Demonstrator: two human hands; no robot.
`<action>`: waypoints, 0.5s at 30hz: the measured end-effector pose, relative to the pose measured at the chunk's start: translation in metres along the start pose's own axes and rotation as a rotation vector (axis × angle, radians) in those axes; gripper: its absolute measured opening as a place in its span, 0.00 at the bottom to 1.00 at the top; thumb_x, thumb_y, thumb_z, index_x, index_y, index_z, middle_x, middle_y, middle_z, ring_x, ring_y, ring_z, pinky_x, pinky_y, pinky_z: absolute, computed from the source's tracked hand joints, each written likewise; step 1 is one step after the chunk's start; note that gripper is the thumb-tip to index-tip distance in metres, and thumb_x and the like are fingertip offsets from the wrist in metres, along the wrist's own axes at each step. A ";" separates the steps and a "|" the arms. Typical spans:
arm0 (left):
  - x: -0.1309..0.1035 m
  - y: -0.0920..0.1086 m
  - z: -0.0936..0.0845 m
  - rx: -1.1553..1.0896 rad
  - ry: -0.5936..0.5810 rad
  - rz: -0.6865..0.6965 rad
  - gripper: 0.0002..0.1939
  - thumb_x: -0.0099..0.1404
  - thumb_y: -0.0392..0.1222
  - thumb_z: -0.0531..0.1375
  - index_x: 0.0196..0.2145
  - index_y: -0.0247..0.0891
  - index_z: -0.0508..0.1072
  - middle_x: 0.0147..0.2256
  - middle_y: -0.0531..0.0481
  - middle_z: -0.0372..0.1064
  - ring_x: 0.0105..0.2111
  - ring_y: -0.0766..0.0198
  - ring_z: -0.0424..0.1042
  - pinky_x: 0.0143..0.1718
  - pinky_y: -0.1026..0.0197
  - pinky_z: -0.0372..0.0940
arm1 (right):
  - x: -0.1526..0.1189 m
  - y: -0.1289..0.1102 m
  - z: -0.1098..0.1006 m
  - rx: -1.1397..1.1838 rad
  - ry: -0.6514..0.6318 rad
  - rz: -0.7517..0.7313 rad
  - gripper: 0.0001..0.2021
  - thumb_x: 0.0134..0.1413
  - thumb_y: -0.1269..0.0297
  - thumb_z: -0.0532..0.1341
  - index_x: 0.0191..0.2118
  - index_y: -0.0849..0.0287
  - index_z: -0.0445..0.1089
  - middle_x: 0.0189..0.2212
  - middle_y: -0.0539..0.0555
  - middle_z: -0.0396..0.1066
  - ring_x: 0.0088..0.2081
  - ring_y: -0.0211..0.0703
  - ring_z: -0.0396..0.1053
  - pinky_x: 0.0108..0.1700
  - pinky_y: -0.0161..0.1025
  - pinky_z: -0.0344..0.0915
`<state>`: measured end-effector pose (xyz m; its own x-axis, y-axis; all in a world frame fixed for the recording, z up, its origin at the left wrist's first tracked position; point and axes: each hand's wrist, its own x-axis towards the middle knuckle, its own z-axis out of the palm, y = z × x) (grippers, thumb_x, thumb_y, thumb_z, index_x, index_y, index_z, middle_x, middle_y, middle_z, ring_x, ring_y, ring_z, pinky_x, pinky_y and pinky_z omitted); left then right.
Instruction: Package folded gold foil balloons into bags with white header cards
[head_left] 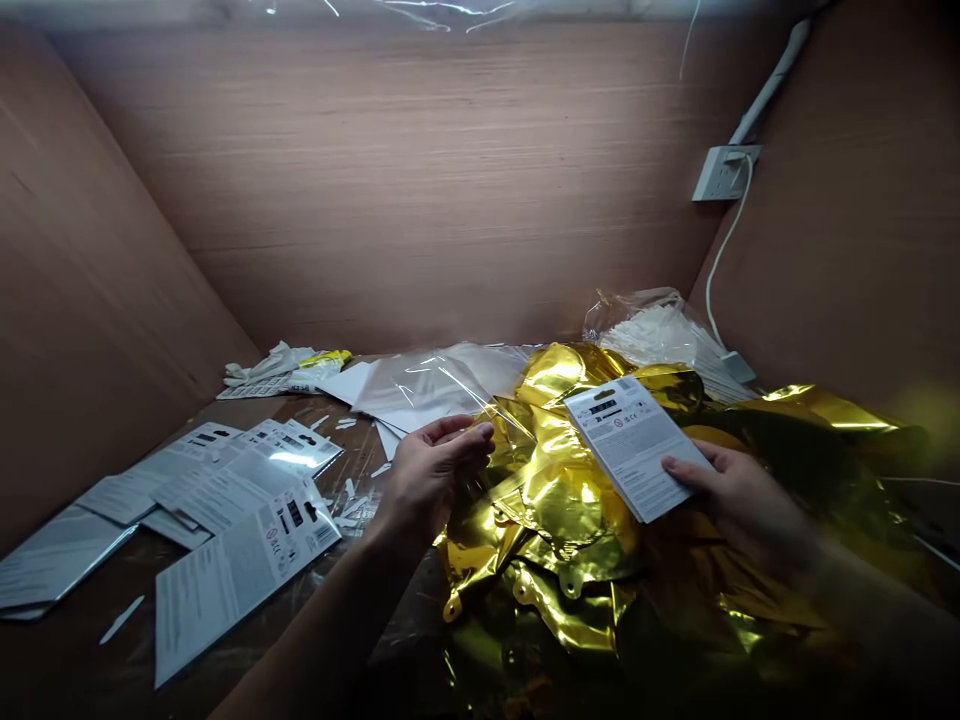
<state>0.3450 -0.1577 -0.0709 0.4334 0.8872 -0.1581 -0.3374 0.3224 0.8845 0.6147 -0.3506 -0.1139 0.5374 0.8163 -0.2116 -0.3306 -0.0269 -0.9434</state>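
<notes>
My right hand [739, 490] grips a white printed packet [634, 450] by its lower right corner, thumb on top. The packet has a hang hole at its upper end and lines of small print. My left hand [442, 460] is closed in a pinch beside a heap of shiny gold foil balloons [562, 480]. Whatever sits between its fingertips, if anything, is too small to make out. Just beyond that hand lie clear plastic sleeves [420, 385] over white cards. The foil heap spreads beneath the packet and my right hand.
Several printed packets [247, 570] lie overlapping at the left, with white paper scraps [349, 505] near them. A clear bag of white sticks [660, 335] stands at the back right, below a wall socket [726, 173] with a hanging cable. Wooden panels [450, 190] enclose the table.
</notes>
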 end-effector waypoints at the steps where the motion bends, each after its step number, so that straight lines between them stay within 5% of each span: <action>1: -0.001 0.000 0.000 -0.007 0.002 0.012 0.22 0.47 0.33 0.79 0.37 0.30 0.75 0.30 0.46 0.79 0.26 0.65 0.78 0.28 0.67 0.73 | -0.005 -0.005 0.003 -0.016 0.002 -0.035 0.22 0.48 0.62 0.78 0.49 0.62 0.78 0.41 0.61 0.80 0.36 0.54 0.79 0.36 0.43 0.80; 5: -0.003 0.001 -0.001 -0.029 0.021 0.050 0.22 0.46 0.35 0.79 0.34 0.32 0.74 0.29 0.47 0.78 0.27 0.65 0.78 0.29 0.66 0.72 | -0.039 -0.012 0.021 -0.185 0.058 -0.144 0.26 0.42 0.53 0.80 0.45 0.62 0.80 0.35 0.60 0.80 0.32 0.54 0.78 0.32 0.41 0.79; 9: -0.008 0.000 0.002 -0.051 0.023 0.077 0.22 0.45 0.35 0.79 0.33 0.32 0.73 0.27 0.49 0.78 0.26 0.65 0.78 0.29 0.66 0.72 | -0.077 -0.001 0.050 -0.341 0.139 -0.201 0.22 0.46 0.49 0.77 0.43 0.59 0.81 0.34 0.57 0.80 0.33 0.54 0.78 0.33 0.38 0.79; 15: -0.013 0.000 0.004 -0.136 -0.024 0.080 0.22 0.45 0.36 0.80 0.33 0.33 0.73 0.26 0.51 0.77 0.26 0.64 0.79 0.31 0.64 0.74 | -0.099 0.021 0.071 -0.378 0.321 -0.240 0.21 0.48 0.47 0.75 0.44 0.55 0.80 0.38 0.56 0.81 0.39 0.57 0.79 0.40 0.39 0.80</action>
<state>0.3428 -0.1703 -0.0672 0.4198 0.9043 -0.0772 -0.4808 0.2937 0.8262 0.4995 -0.3907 -0.0952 0.7926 0.6097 0.0097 0.1004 -0.1148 -0.9883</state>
